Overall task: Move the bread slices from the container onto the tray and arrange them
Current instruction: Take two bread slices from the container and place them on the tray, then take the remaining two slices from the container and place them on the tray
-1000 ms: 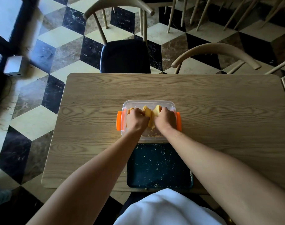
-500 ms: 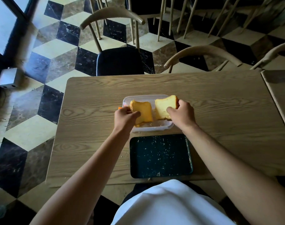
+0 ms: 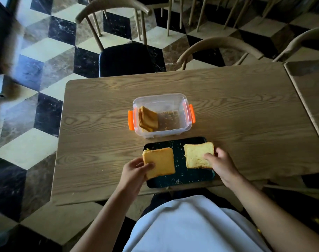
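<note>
L hand (image 3: 135, 170) & R hand (image 3: 221, 163) each w/ grip clamped on a bread slice (image 3: 159, 163) over tray (image 3: 180, 176)

Two bread slices are out over the one dark tray (image 3: 180, 180): the left slice (image 3: 159, 163) and the right slice (image 3: 197, 154), one in each of two hands. One clear container (image 3: 175, 100) holds a leaning stack (image 3: 148, 118), at least two more; the exact number can't be told. Three wooden chairs stand beyond one table (image 3: 227, 106).
</note>
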### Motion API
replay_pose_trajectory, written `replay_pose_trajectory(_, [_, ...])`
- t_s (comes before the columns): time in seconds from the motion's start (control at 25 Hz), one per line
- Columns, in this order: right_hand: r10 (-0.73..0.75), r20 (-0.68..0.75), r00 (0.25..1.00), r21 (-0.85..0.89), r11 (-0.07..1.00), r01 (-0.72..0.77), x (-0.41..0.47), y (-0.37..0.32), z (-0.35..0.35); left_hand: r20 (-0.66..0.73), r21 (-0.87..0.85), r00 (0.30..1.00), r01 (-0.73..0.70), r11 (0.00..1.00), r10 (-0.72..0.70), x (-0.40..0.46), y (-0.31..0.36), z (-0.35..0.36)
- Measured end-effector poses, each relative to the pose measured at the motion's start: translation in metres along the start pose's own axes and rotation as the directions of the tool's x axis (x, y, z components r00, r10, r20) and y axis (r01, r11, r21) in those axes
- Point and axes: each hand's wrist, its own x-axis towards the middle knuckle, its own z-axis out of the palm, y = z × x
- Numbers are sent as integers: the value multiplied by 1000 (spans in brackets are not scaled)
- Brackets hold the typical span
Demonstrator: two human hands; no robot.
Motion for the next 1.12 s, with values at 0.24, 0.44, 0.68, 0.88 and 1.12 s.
replay_pose_trajectory(0.24, [143, 12, 990, 31, 989, -143, 44, -8, 12, -58, -55, 978, 195, 979, -198, 57, -13, 25])
replay_pose_trajectory(0.44, [227, 87, 970, 114, 965, -237, 73, -12, 21, -97, -119, 967, 223, 967, -235, 92, -8, 41])
replay_pose_trajectory(0.68, [153, 10, 988, -108, 983, -151, 81, -20, 20, -239, 97, 955, 201, 975, -173, 101, -10, 48])
replay_pose_trajectory(0.88, [20, 37, 999, -572, 820, 4, 58, -39, 2, -301, 391, 953, 146, 909, -23, 79, 7, 38])
replay_pose_trajectory(1.12, [-303, 237, 923, -512, 769, 384, 30, -116, 36, -130, 370, 986, -49, 928, 104, 44, 68, 47])
